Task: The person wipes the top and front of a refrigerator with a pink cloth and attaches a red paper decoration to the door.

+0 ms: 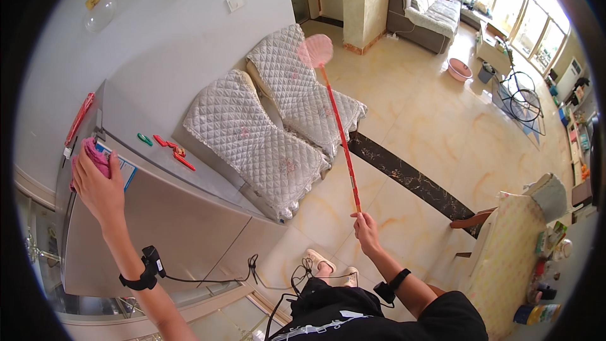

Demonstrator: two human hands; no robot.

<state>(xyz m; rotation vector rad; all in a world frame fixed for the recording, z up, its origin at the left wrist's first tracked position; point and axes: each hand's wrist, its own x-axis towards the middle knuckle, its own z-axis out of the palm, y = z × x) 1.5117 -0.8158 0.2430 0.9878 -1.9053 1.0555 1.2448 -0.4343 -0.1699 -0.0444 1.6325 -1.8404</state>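
Observation:
My left hand presses a crumpled pink cloth against the upper edge of a grey refrigerator. Beside its fingers, a blue-and-white label bearing writing sits on the door. My right hand grips the lower end of a fly swatter's red handle. The swatter's translucent pink head points away from me, above the floor and overlapping a quilted cover in view. A green clip-like object and several red ones rest on or stick to the refrigerator's side.
Two chairs under grey quilted covers stand beside the refrigerator. At right is a cloth-covered table with jars and a wooden chair. Black cables hang near my feet. Farther off are a sofa and pink basin.

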